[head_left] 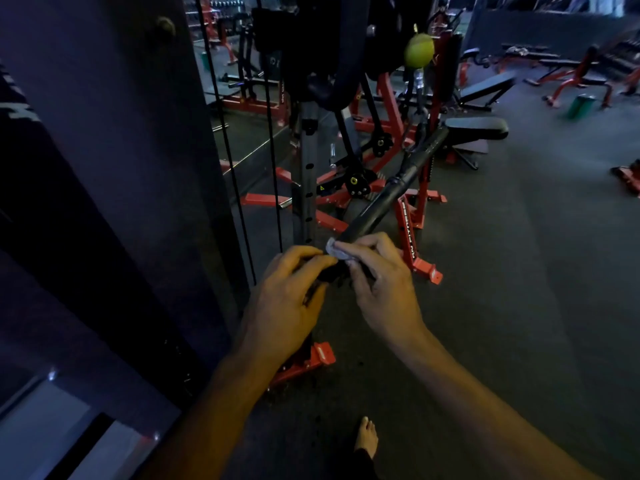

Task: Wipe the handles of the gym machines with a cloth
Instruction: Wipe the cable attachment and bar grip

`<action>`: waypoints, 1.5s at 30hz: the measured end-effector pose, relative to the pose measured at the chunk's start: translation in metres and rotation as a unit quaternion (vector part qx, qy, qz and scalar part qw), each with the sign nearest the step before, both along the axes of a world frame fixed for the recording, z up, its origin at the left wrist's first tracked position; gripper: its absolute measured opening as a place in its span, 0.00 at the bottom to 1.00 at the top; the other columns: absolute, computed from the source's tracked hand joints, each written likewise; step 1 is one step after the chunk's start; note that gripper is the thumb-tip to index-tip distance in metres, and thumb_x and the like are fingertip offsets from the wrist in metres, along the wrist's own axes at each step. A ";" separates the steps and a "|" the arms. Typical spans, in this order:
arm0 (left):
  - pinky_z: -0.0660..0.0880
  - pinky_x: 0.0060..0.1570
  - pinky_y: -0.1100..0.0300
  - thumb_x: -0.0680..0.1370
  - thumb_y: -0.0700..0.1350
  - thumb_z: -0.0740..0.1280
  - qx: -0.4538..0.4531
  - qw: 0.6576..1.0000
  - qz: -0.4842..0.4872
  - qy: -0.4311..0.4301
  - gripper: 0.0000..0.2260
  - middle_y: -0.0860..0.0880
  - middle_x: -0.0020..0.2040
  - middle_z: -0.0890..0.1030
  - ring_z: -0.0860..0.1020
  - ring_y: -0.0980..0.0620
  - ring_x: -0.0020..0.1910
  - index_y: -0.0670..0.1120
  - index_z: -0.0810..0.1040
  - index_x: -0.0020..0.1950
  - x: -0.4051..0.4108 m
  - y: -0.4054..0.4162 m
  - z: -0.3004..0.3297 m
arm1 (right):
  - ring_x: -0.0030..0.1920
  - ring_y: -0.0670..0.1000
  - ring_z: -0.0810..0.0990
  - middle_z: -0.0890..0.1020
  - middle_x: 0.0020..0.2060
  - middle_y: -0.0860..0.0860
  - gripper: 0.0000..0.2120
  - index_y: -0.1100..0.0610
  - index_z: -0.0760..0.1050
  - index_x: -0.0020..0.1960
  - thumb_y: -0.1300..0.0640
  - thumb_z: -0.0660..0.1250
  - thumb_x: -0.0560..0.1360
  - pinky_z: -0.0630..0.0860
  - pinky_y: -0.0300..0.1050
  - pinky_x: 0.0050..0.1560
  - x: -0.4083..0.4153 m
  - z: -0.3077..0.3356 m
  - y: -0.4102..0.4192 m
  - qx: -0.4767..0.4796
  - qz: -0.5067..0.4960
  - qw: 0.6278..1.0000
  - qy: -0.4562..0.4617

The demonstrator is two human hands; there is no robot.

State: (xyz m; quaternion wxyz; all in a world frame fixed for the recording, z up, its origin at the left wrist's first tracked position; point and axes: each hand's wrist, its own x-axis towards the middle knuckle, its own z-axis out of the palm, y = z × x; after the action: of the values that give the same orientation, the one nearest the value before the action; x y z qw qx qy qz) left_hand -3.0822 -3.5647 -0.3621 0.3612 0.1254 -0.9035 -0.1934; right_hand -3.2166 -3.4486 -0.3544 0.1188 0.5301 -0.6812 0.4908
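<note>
Right hand (381, 282) wraps its fingers over the near end of the black bar handle (391, 199), with a pale cloth (337, 251) pinched between fingers and grip. The cloth bunches at the top of the fist, peeking out on the side facing the left hand, pressed against the handle. Left hand (287, 299) sits just beside it, fingers curled round the very end of the same handle, its fingertips almost touching the cloth. Both hands are closed on the bar, the right one holding cloth and handle together.

From the hands the handle runs up and away, tilted, its far end reaching toward a padded black bench (478, 131). Partway along the handle a swivel and strap (410, 152) rise to a metal link (419, 79), and above that hangs a yellow-green ball (419, 50).

Left of the handle stands a perforated grey upright (306, 174), and further left two black cables (273, 168) run down beside a dark panel (138, 168). Behind the handle, red machine frames (391, 109) crowd the dark rubber floor (519, 271); one red foot (427, 270) lies just right of the right hand. Below the handle, near the bottom edge, a bare foot (366, 436) rests on the floor.
</note>
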 end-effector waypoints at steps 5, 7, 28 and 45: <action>0.81 0.54 0.52 0.76 0.37 0.74 0.014 0.999 -0.042 -0.009 0.19 0.52 0.62 0.75 0.78 0.51 0.59 0.52 0.78 0.65 -0.011 -0.007 -0.002 | 0.53 0.39 0.73 0.74 0.51 0.50 0.15 0.61 0.79 0.65 0.67 0.67 0.79 0.71 0.30 0.52 0.000 -0.003 0.006 -0.008 0.010 1.000 -0.029; 0.82 0.50 0.52 0.77 0.39 0.74 0.009 0.999 -0.041 -0.007 0.17 0.52 0.60 0.76 0.79 0.52 0.56 0.51 0.79 0.64 -0.017 -0.005 -0.003 | 0.53 0.40 0.74 0.74 0.51 0.50 0.15 0.61 0.79 0.65 0.66 0.67 0.79 0.72 0.31 0.52 -0.004 -0.004 0.010 -0.007 0.005 0.999 -0.037; 0.81 0.43 0.61 0.75 0.46 0.73 0.148 0.989 -0.002 0.014 0.09 0.55 0.47 0.81 0.81 0.60 0.43 0.51 0.83 0.55 -0.048 0.018 -0.006 | 0.50 0.41 0.73 0.74 0.48 0.51 0.13 0.61 0.79 0.63 0.61 0.66 0.80 0.71 0.31 0.50 -0.017 -0.015 0.030 -0.009 -0.053 0.999 -0.009; 0.79 0.43 0.59 0.74 0.40 0.75 0.336 0.941 0.005 0.038 0.12 0.57 0.40 0.81 0.82 0.57 0.42 0.56 0.80 0.50 -0.032 0.026 -0.005 | 0.45 0.45 0.71 0.72 0.47 0.55 0.15 0.63 0.79 0.64 0.64 0.65 0.79 0.69 0.28 0.48 -0.027 -0.003 0.025 0.028 -0.063 0.994 0.089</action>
State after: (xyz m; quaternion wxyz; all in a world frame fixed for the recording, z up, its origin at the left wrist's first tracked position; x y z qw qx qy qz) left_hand -3.1144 -3.5383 -0.3671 0.3328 0.2368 -0.7709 -0.4888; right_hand -3.2440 -3.4234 -0.3576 0.1951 0.5306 -0.7133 0.4142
